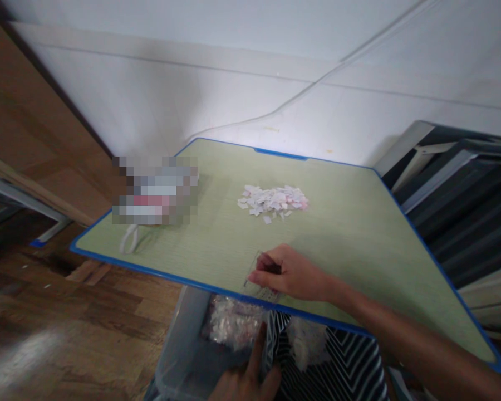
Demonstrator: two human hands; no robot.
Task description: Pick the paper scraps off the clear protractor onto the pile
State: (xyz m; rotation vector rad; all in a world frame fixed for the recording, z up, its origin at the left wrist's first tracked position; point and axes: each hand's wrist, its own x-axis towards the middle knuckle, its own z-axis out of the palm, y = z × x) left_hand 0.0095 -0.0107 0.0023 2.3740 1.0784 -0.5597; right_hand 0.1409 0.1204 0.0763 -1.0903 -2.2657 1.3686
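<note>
R hand [290, 274] sits on the counter [359, 223] near its front edge, fingers curled round a clear flat ruler [256, 278], thumb and fingertips pinching it down w/ one end at the blue rim. Grip looks closed on the ruler, tho the thing is see-through and hard to trace in full.

L hand [246, 379] is below the counter's front edge, fingers spread flat against the wall of a grey plastic bin [183, 356]; not clenched, can't tell if it grips anything. Inside the bin, just under the counter edge, white paper scraps [234, 328] lie heaped. A striped cloth [342, 362] hangs beside the bin, under the R forearm.

On the counter, well behind the R hand toward the middle, a pile of small paper bits [273, 200], white w/ some pink, loosely spread. At the counter's L side a blurred-out object [154, 189], w/ a white loop [129, 239] lying in front of it near the rim.

Wood floor [67, 323] L of the counter; white wall [234, 83] behind it; dark slatted frame [463, 189] off its R side.
</note>
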